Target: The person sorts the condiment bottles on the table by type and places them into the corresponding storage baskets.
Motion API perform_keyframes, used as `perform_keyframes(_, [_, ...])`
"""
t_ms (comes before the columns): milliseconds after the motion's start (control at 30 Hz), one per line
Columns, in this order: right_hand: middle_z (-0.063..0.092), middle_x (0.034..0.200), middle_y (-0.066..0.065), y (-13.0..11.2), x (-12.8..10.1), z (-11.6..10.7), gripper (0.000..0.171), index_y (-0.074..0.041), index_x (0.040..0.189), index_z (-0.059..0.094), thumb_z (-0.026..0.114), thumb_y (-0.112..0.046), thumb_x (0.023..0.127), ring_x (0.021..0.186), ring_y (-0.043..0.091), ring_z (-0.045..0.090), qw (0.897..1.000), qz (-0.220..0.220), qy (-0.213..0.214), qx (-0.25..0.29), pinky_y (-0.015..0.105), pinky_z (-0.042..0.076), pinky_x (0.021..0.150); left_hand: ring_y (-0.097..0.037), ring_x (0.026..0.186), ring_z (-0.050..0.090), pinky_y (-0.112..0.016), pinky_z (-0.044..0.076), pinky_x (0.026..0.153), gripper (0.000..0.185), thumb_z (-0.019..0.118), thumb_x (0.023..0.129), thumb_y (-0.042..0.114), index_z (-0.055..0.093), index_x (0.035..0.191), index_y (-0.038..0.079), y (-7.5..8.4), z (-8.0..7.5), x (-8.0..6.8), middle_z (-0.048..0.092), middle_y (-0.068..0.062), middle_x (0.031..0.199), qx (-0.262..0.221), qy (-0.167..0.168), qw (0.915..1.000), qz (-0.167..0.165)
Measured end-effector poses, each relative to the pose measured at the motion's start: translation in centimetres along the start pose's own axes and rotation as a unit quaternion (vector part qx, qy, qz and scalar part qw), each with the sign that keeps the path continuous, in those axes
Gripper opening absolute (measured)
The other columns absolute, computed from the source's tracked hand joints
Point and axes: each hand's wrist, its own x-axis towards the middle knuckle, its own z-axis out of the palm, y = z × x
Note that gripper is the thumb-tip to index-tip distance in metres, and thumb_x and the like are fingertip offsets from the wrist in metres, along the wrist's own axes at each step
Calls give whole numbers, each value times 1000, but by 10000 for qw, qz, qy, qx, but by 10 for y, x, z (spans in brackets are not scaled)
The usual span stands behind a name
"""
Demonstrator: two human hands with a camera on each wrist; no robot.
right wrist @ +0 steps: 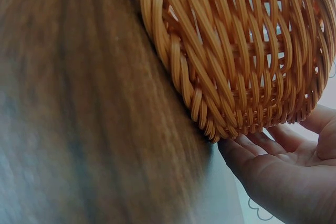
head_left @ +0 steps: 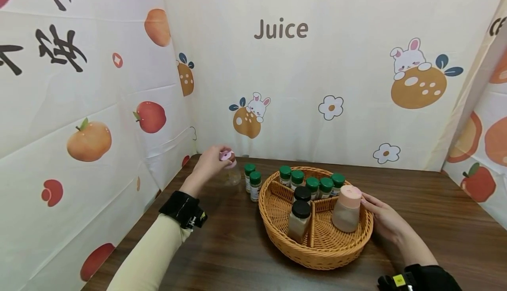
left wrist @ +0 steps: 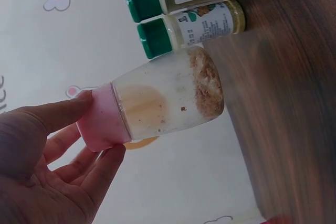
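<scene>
A clear pink-capped jar (left wrist: 168,98), with brown powder at its bottom, stands on the table (head_left: 435,220) at 9 o'clock of the wicker basket (head_left: 317,256), just beside two green-capped bottles (head_left: 252,181). The left hand (head_left: 210,163) pinches its cap with thumb and fingers. The right hand (head_left: 386,220), fingers straight, rests against the basket's wall at 3 o'clock.

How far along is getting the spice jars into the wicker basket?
Mostly done, it seems: five green-lidded jars, two black-lidded jars and a pink-lidded jar stand in the wicker basket. In hand: the left hand holds the pink cap of a clear jar on the table, while the right hand rests against the basket's rim. Left: that jar and two green-lidded bottles outside.
</scene>
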Motion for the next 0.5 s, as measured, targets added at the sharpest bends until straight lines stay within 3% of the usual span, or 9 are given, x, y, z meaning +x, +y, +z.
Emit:
perform_keyframes(133, [0, 165, 26, 0, 0, 0, 76, 0, 158, -2, 36, -41, 108, 98, -25, 43, 10000, -8, -10, -17, 9, 44, 87, -33, 111, 60, -47, 51, 97, 41, 68, 95, 17, 60, 133, 4, 6, -4, -2, 64, -19, 128, 59, 40, 10000, 68])
perform_keyframes(333, [0, 165, 23, 0, 0, -1, 75, -2, 159, -2, 36, -42, 108, 125, -13, 40, 10000, 40, -5, -61, 9, 43, 88, -32, 111, 59, -47, 52, 95, 42, 67, 95, 18, 59, 135, 5, 15, -10, -8, 62, -20, 129, 126, 72, 9997, 199])
perform_keyframes(500, [4, 166, 19, 2, 1, -2, 76, -2, 159, -1, 37, -42, 108, 123, -14, 41, 10000, 27, -15, -45, 9, 44, 89, -31, 111, 59, -46, 53, 93, 43, 68, 95, 18, 60, 135, 6, 23, -15, -14, 63, -19, 129, 177, 146, 9991, 348])
